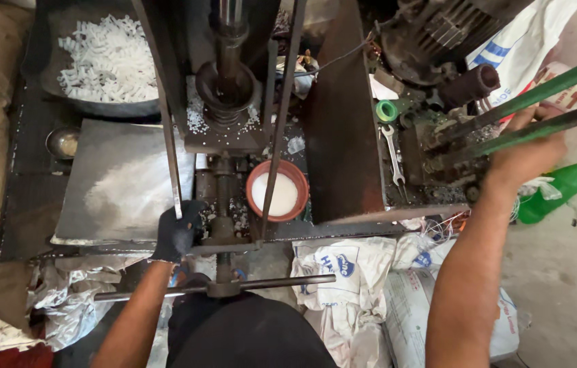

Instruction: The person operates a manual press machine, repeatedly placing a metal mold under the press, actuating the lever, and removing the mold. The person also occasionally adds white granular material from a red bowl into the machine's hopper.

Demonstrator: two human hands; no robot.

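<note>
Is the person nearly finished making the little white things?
Some look made: a dark pan is heaped with white pieces. In hand now: the gloved left hand rests at the press, and the bare right hand grips the green lever. Left over: white powder on the metal tray and in the orange bowl, so probably not nearly.

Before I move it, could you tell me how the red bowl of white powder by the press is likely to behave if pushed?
The red bowl looks nearly brimful of white powder, so a quick push would probably spill some. It sits wide and low, so tipping seems unlikely. The metal bed under it looks dusted with grains, so it may slide easily.
</note>
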